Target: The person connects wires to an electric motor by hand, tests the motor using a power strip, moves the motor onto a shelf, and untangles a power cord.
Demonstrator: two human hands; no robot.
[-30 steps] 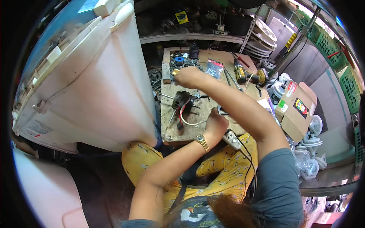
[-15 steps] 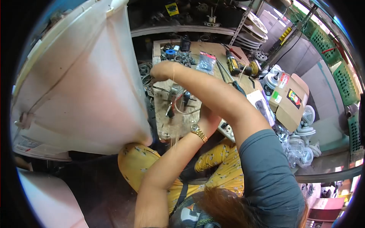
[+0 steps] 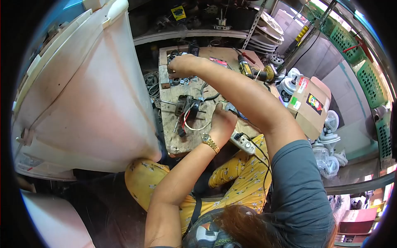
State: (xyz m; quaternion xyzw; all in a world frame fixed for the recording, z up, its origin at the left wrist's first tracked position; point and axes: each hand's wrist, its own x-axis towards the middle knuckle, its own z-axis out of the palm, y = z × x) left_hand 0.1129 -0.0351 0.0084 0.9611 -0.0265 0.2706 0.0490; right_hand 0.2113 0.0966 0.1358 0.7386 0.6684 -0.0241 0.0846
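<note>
My left hand (image 3: 223, 121), with a gold watch (image 3: 211, 143) at the wrist, is closed above the workboard's front right. What it grips is hidden, though a dark thin piece and something bluish show beside the fingers. To its left lies a small electric motor (image 3: 187, 105) with a metal shaft and red, black and white wires. My right hand (image 3: 182, 66) reaches across to the back left of the wooden workboard (image 3: 178, 139), over small metal parts (image 3: 188, 81). Its fingers point down and are mostly hidden, so their grip does not show.
A large whitish tub (image 3: 91, 91) stands close on the left. A yellow drill (image 3: 245, 66) and a red-handled tool (image 3: 248, 57) lie at the back right. Further right are a cardboard box (image 3: 308, 105) and white plastic parts (image 3: 331, 122). A power strip (image 3: 243, 143) with cables sits near my knee.
My right hand has moved away from above the motor to the small parts at the back left. The motor is now more exposed. My left hand has shifted slightly up the board.
</note>
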